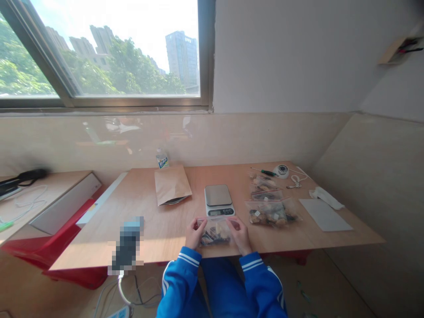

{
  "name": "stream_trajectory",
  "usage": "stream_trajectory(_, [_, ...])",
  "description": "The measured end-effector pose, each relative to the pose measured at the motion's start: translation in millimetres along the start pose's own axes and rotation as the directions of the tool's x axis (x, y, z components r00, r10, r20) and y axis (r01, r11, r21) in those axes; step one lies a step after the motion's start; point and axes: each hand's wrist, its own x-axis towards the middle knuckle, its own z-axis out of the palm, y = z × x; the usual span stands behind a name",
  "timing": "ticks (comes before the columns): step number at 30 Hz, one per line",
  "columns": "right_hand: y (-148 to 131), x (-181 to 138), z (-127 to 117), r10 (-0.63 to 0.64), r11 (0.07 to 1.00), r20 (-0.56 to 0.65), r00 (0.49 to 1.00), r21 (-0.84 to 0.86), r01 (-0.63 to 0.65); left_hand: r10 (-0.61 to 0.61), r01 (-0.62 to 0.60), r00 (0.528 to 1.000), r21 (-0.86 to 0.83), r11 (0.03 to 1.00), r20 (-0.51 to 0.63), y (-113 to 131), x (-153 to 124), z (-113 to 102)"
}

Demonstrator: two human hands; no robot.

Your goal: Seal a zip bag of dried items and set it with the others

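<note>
I count one scale point(218, 195), one paper bag point(172, 183), one bottle point(162, 159) and one screwdriver point(268, 172). I hold one plastic bag point(216, 235); the other plastic bags point(269, 213) overlap too much to count.

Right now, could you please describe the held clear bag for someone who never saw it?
On the wooden table, find the scale. The clear bag is on its near side. Unlike the bags lying to the right, it is held between the left hand and right hand.

Left hand point(194, 233), right hand point(241, 234) level, apart; fingers point(200, 227) pinched; forearms point(181, 276) converging forward.
</note>
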Motion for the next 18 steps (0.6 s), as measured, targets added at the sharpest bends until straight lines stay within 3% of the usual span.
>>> stream_trajectory(5, [-2, 0, -2, -0.046, 0.998, 0.008, 0.999, -0.033, 0.046, 0.023, -0.024, 1.000, 0.032, 0.999, 0.005, -2, 1, -2])
stream_trajectory(11, [1, 1, -5, -0.210, 0.959, -0.029, 0.977, -0.202, 0.200, 0.043, -0.041, 0.998, 0.063, 0.997, -0.039, 8, -3, -1])
stream_trajectory(14, [-9, 0, -3, -0.331, 0.852, -0.009, 0.944, -0.432, 0.295, 0.035, -0.033, 0.998, 0.040, 0.999, -0.046, 13, -5, 2])
stream_trajectory(18, [-36, 1, 12, -0.318, 0.651, 0.253, 0.914, -0.643, 0.404, 0.040, -0.040, 0.999, 0.039, 0.998, 0.011, 15, -6, 2])
